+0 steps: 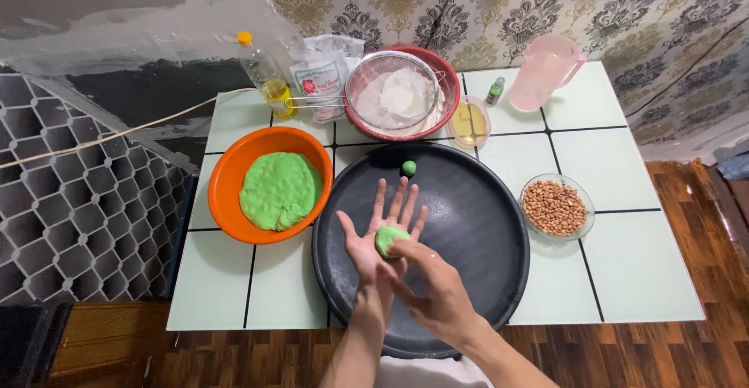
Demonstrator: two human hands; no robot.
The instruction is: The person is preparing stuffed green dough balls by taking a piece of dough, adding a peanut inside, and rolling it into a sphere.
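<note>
My left hand [380, 226] lies flat, palm up, over the big black round tray [484, 224], with a small flattened piece of green dough [388, 240] resting on the palm. My right hand [437, 290] is just below and to the right, its fingertips pressing on the dough piece. A small green dough ball [409, 167] sits on the tray near its far edge. The large lump of green dough [280, 190] fills the orange bowl [234, 170] to the left of the tray.
A glass bowl of peanuts [555, 207] stands right of the tray. At the back are a red bowl with a sieve of flour [399, 95], an oil bottle [267, 76], a flour bag [321, 72], a small oil dish [470, 121], a green vial [495, 90] and a pink jug [544, 70].
</note>
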